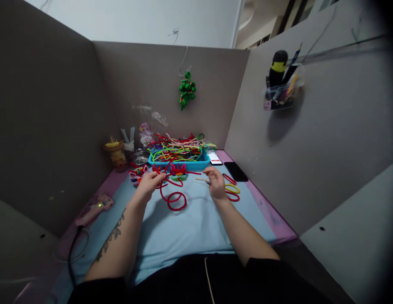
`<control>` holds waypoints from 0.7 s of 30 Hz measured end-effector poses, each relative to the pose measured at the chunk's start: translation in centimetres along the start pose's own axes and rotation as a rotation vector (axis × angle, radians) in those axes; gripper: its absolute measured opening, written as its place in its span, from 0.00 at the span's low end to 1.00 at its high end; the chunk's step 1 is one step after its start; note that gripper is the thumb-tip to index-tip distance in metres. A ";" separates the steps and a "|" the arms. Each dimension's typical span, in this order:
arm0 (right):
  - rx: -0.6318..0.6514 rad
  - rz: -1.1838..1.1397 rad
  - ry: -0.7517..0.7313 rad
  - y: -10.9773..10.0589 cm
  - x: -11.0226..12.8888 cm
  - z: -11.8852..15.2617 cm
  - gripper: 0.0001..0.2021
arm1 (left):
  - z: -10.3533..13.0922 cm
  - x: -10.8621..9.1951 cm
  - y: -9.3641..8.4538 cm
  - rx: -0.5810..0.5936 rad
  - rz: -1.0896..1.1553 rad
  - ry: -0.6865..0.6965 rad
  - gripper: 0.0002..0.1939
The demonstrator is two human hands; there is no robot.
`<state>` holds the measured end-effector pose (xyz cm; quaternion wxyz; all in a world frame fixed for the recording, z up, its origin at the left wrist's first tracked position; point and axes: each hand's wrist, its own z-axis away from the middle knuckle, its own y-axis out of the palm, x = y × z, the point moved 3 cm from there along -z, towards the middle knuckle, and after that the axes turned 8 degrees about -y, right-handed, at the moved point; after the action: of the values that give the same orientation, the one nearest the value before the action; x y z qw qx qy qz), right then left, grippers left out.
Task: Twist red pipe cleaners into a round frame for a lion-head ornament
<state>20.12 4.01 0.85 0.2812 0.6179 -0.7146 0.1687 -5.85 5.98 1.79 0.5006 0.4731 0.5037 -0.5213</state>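
Red fuzzy pipe cleaners (176, 202) hang in loops from my left hand (149, 184), whose fingers are pinched on them. One straight red end runs right toward my right hand (215, 183), close to its fingertips. My right hand has its fingers curled; whether the tip of the red strand lies between them is too small to tell. Behind the hands, small pipe-cleaner figures with pink ears (178, 169) rest on the light blue cloth (190, 228).
A blue tray (193, 165) heaped with colourful pipe cleaners stands at the back. Right are a phone (214, 158), a black phone-like slab (236, 172) and yellow-and-red-handled scissors (232, 188). Left are a pink glue gun (96, 207), a metal bowl (140, 158) and a cup (116, 155).
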 end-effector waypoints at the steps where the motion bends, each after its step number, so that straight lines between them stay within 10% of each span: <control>1: -0.017 0.178 -0.093 0.0 0.3 0.3 0.16 | 0.2 0.0 0.3 0.020 -0.060 0.006 0.17; 5: 0.141 0.562 -0.343 1.7 1.9 1.8 0.18 | 0.8 -0.4 1.2 0.032 -0.303 0.144 0.15; 14: 0.484 0.711 -0.286 5.3 1.7 3.1 0.07 | 2.2 -1.3 3.7 0.132 -0.745 0.669 0.05; 21: 0.305 0.710 -0.172 4.6 1.8 2.6 0.07 | 3.2 -1.9 2.8 -0.304 -0.559 0.726 0.08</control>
<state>15.01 1.88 0.42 0.0494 0.3789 -0.8716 0.3072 -2.92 2.94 3.67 0.1969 0.3924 0.8243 -0.3574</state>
